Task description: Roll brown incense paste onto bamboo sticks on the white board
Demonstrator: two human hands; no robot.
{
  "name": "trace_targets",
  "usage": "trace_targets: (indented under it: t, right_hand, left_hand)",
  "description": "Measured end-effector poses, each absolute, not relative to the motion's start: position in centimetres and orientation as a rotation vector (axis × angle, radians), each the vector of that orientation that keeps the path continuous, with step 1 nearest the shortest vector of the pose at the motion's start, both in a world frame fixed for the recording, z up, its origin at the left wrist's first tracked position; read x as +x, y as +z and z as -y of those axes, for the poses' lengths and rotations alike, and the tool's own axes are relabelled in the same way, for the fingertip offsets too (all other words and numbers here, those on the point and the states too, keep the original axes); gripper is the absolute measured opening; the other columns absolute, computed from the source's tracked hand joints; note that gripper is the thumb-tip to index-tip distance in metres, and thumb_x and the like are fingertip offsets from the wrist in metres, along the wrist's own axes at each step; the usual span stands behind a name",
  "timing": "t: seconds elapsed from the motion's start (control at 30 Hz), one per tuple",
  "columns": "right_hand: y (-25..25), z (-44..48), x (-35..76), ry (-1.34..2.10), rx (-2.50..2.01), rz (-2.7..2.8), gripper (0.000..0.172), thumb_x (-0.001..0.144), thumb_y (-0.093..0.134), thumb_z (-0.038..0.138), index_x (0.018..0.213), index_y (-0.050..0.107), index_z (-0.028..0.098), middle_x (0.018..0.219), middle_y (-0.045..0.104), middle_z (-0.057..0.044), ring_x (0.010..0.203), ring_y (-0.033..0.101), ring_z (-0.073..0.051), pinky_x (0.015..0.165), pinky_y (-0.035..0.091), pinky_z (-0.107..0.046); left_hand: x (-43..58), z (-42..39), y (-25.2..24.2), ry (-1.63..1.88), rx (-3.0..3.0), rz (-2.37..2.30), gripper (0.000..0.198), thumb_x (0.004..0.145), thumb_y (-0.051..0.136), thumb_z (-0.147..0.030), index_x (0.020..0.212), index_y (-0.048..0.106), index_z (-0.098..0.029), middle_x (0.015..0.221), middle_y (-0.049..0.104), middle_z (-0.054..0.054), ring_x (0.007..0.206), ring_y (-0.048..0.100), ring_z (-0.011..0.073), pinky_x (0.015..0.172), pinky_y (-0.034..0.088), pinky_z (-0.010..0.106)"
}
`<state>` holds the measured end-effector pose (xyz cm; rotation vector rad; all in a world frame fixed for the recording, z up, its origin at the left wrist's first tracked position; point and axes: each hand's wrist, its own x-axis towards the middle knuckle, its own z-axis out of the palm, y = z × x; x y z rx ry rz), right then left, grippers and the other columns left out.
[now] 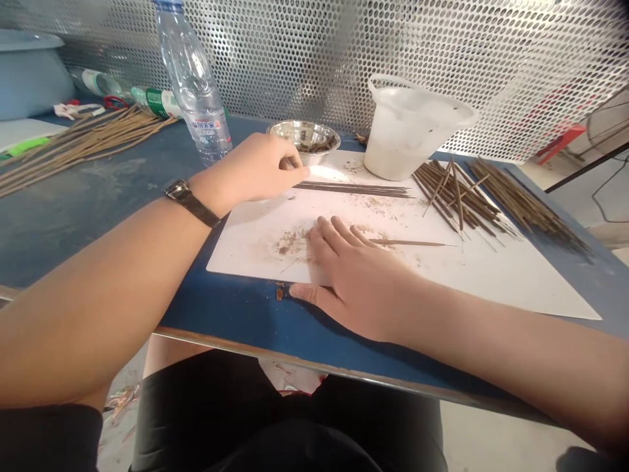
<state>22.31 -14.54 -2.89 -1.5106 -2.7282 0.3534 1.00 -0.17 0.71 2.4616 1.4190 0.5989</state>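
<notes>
While my right hand (366, 282) lay flat, stretched out, on the white board (491, 275), a brown stick (413, 243) poked out at its far edge — rolling looked like the step, and the next push seemed to need a light, even touch. Past that, my left hand (260, 167) curled near the thin sticks (363, 190) — I couldn't see if it pinched any.

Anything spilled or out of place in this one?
Yes: loose brown crumbs are scattered over the white board, and some bits sit off it, on the blue table by the right hand. A few sticks lie crosswise on the pile, unlike the rest.
</notes>
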Motion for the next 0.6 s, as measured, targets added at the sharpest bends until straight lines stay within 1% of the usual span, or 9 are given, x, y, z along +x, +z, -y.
trace_targets:
  t: [0.1,0.2,0.33,0.4,0.5,0.6]
  right_hand:
    - [-2.64,14.97,22.25,0.384,-1.474,2.749,0.121,0.109,0.027,0.093,0.183,0.038,-0.001,0.190,0.028,-0.030,0.179,0.023,-0.054,0.141,0.036,-0.072]
    - [-2.64,15.37,22.20,0.382,-1.451,2.771,0.121,0.109,0.027,0.092,0.184,0.036,-0.002,0.191,0.026,-0.030,0.179,0.022,-0.053,0.143,0.035,-0.071]
    - [-2.98,14.89,21.94,0.360,-1.475,2.760,0.124,0.109,0.024,0.093,0.183,0.034,-0.005,0.190,0.026,-0.033,0.179,0.024,-0.055,0.142,0.034,-0.073]
    - [-3.16,14.52,21.79,0.329,-1.485,2.740,0.123,0.109,0.024,0.093,0.183,0.036,-0.005,0.190,0.026,-0.033,0.178,0.023,-0.055,0.141,0.034,-0.075]
    - [-3.24,14.64,21.69,0.327,-1.517,2.735,0.122,0.110,0.024,0.093,0.184,0.034,-0.004,0.191,0.021,-0.032,0.179,0.019,-0.055,0.142,0.033,-0.074]
    - [-3.28,15.16,21.77,0.368,-1.515,2.737,0.124,0.107,0.025,0.096,0.185,0.035,0.000,0.192,0.023,-0.029,0.179,0.020,-0.053,0.143,0.035,-0.070]
  left_hand:
    - [1.07,0.35,0.81,0.583,2.460,-1.421,0.035,0.096,0.074,-0.057,0.103,0.089,-0.027,0.089,0.084,0.011,0.094,0.076,0.0325,0.080,0.055,0.044]
    - [1.14,0.43,0.85,0.568,2.476,-1.430,0.034,0.097,0.072,-0.056,0.104,0.089,-0.028,0.089,0.083,0.010,0.094,0.076,0.0321,0.080,0.055,0.044]
    - [1.20,0.38,0.82,0.558,2.466,-1.437,0.031,0.096,0.073,-0.053,0.104,0.088,-0.027,0.091,0.083,0.011,0.099,0.077,0.0339,0.084,0.055,0.045]
    - [1.20,0.34,0.79,0.569,2.461,-1.418,0.029,0.095,0.075,-0.052,0.103,0.088,-0.028,0.091,0.083,0.010,0.101,0.077,0.0342,0.085,0.055,0.044]
    - [1.15,0.28,0.72,0.570,2.458,-1.406,0.028,0.095,0.075,-0.052,0.099,0.087,-0.028,0.088,0.081,0.009,0.100,0.076,0.0337,0.085,0.054,0.044]
    - [1.06,0.18,0.61,0.569,2.442,-1.402,0.029,0.094,0.076,-0.053,0.099,0.087,-0.027,0.088,0.081,0.009,0.099,0.076,0.0331,0.086,0.054,0.044]
